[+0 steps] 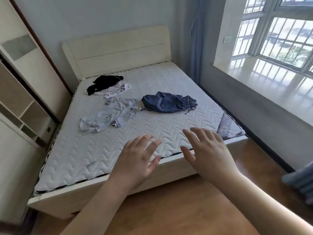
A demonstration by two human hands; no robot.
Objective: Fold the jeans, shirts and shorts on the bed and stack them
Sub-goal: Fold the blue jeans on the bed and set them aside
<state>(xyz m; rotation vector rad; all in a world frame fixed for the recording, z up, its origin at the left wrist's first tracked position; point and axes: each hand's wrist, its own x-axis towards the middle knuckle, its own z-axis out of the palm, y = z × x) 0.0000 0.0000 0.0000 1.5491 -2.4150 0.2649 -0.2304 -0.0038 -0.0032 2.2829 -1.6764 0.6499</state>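
Crumpled blue jeans with an elastic waistband lie in the middle of the bare quilted mattress. Left of them a pale grey-white shirt is spread out in a rumpled heap. Further back near the headboard, a black garment lies partly on top of a white one. My left hand and my right hand hover over the foot of the bed with fingers spread, holding nothing, well short of the clothes.
A cream headboard stands at the far end. A wardrobe with open shelves flanks the bed's left side. A wide windowsill and window run along the right. Wooden floor lies below me.
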